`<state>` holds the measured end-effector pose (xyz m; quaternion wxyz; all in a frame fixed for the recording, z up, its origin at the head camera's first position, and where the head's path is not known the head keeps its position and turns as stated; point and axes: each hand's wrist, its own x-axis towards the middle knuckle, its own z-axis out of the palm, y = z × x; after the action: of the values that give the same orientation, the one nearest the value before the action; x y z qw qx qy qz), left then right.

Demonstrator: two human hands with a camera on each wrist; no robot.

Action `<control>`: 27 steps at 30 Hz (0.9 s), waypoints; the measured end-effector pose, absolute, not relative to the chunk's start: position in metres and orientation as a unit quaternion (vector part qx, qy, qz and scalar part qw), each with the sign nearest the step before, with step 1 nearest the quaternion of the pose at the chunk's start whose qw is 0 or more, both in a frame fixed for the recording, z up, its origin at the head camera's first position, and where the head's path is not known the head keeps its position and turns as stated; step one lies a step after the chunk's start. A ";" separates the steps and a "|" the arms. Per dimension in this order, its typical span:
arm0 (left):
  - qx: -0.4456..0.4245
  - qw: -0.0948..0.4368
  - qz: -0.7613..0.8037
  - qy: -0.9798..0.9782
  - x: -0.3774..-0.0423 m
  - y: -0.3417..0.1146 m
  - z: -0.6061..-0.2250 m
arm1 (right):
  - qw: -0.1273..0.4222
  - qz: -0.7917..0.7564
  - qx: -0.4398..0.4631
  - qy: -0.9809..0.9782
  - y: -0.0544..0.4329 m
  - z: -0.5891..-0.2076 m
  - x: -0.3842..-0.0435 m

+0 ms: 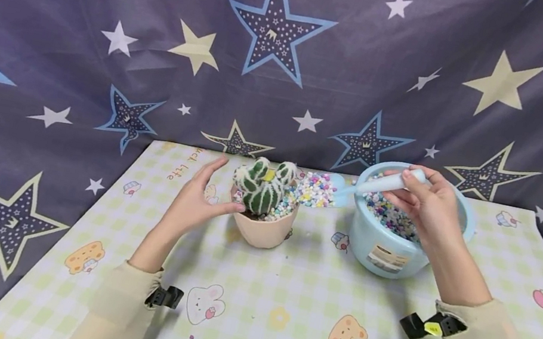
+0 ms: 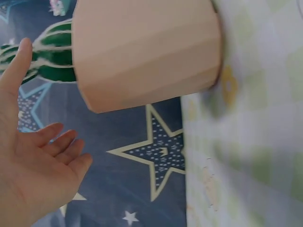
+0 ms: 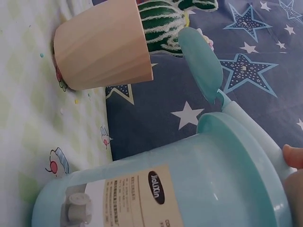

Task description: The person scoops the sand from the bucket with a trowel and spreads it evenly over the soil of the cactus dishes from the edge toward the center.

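Observation:
My right hand (image 1: 426,203) grips the handle of a light blue scoop (image 1: 389,184), its blade heaped with multicoloured pebbles (image 1: 318,190). The blade hangs level beside the rim of a peach plant pot (image 1: 263,231); in the right wrist view its underside (image 3: 202,64) shows near the pot's top. A green cactus (image 1: 263,197) with white fuzzy ridges stands in the pot, pebbles around it. My left hand (image 1: 198,199) is spread at the pot's left, fingers straight, thumb tip close to the cactus. In the left wrist view the palm (image 2: 42,170) holds nothing.
A light blue bucket (image 1: 372,245) of multicoloured pebbles stands at the right, under my right hand. A checked tablecloth (image 1: 282,292) with cartoon prints covers the table. Behind it hangs a dark star-patterned curtain (image 1: 339,96). A few stray pebbles lie on the cloth.

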<state>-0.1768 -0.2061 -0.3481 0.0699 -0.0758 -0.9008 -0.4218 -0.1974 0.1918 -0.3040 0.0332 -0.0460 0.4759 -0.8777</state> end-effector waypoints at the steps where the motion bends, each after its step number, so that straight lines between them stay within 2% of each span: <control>1: -0.075 0.062 -0.421 -0.902 -0.178 -0.206 -0.351 | 0.035 -0.875 -0.046 0.481 0.191 -0.304 -0.198; 13: -0.078 -0.004 -0.404 -0.912 -0.184 -0.197 -0.372 | 0.058 -0.855 -0.053 0.513 0.180 -0.305 -0.201; 27: -0.074 -0.002 -0.401 -0.913 -0.184 -0.192 -0.378 | 0.071 -0.832 -0.052 0.547 0.174 -0.306 -0.203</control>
<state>-0.1835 -0.1922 -0.3778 -0.0017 -0.0742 -0.9129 -0.4014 -0.2034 0.1739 -0.3058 0.0715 -0.0518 0.5474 -0.8322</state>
